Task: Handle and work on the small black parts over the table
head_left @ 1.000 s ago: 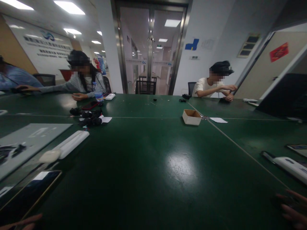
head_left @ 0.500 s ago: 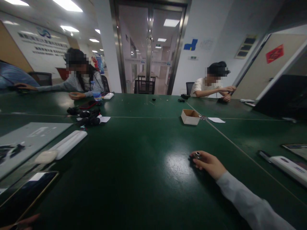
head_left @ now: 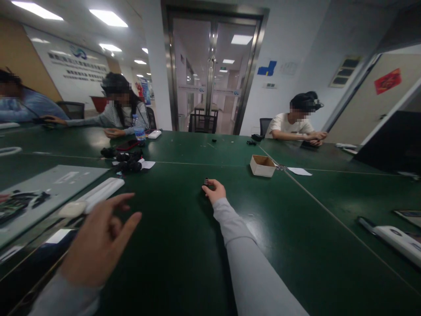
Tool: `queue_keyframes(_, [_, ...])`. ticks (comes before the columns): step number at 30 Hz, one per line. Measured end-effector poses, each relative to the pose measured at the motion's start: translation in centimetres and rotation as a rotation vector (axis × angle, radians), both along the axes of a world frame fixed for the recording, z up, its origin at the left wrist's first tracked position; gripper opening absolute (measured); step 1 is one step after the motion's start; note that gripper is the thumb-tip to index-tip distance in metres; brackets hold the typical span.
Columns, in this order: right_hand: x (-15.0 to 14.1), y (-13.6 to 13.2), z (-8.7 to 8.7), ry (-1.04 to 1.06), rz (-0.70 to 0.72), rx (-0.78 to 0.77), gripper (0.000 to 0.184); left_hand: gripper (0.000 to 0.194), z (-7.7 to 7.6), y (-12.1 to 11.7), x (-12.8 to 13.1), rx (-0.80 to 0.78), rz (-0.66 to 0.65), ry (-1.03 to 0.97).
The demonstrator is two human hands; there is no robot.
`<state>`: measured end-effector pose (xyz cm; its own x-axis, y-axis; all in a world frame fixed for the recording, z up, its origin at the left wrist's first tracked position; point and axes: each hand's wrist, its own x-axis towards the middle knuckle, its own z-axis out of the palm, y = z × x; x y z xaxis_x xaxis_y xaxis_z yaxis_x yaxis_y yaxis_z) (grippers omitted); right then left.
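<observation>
Stretched forward to the middle of the green table, my right hand (head_left: pixel 215 191) pinches a small shiny metal cylinder (head_left: pixel 206 181) with a dark opening at its top. The cylinder stands upright at the fingertips; its exact kind is too small to make out. My left hand (head_left: pixel 98 239) hovers at the lower left, slightly blurred, thumb and fingers apart and nothing in them. Beneath it lies a dark phone (head_left: pixel 36 267), partly covered by the hand and sleeve.
An open cardboard box (head_left: pixel 262 167) stands right of centre beside a white paper (head_left: pixel 299 171). Black items (head_left: pixel 126 160) cluster at the left, near a white bar-shaped case (head_left: pixel 108 191) and a grey mat (head_left: pixel 82 175). A white device (head_left: pixel 397 239) lies at right. Several people sit across the table.
My right hand has carried the metal cylinder leftward and farther away across the table. My left hand has risen from the lower left corner into view, fingers spread.
</observation>
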<state>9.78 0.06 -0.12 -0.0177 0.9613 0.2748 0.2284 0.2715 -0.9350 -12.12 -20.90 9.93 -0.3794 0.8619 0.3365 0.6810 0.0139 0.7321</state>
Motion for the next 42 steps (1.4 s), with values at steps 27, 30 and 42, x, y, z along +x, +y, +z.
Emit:
queue_keyframes(27, [1.5,2.5,-0.8,0.341,0.152,-0.117,0.031,0.026,-12.6,23.3,9.9,0.153,-0.433,-0.646])
queue_keyframes(30, [1.6,2.6,-1.2,0.362,0.161,-0.090,0.036,0.027,-12.6,23.2,9.9,0.154,-0.390,-0.650])
queue_keyframes(42, [1.5,3.7,-2.4,0.370,0.144,-0.057,0.042,0.027,-12.2,23.0,9.9,0.081,-0.282,-0.606])
